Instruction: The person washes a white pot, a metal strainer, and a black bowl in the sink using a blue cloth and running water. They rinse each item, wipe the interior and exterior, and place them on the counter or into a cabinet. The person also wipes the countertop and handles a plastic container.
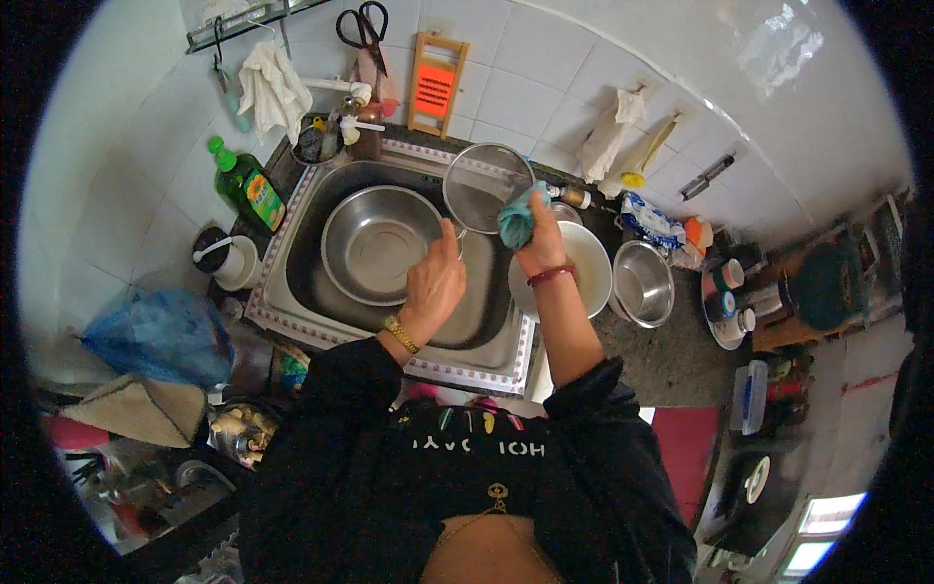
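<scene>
My left hand [436,281] grips the handle of a round wire-mesh strainer [487,188], which is raised over the right back part of the steel sink [478,321]. In my right hand [543,237] is a bunched teal cloth [519,219], against the strainer's right rim. A wide stainless steel basin [383,244] sits in the sink, left of my left hand. Behind my right wrist, a pale bowl [598,270] stands on the counter at the sink's right edge. Part of the strainer's handle is hidden by my fingers.
A green dish-soap bottle [249,191] stands left of the sink. To the right are a steel bowl [643,285] and a tray [711,321] with jars. An orange grater [436,87], black-handled scissors [365,33] and cloths hang on the tiled wall. A blue plastic bag [164,336] lies at the left.
</scene>
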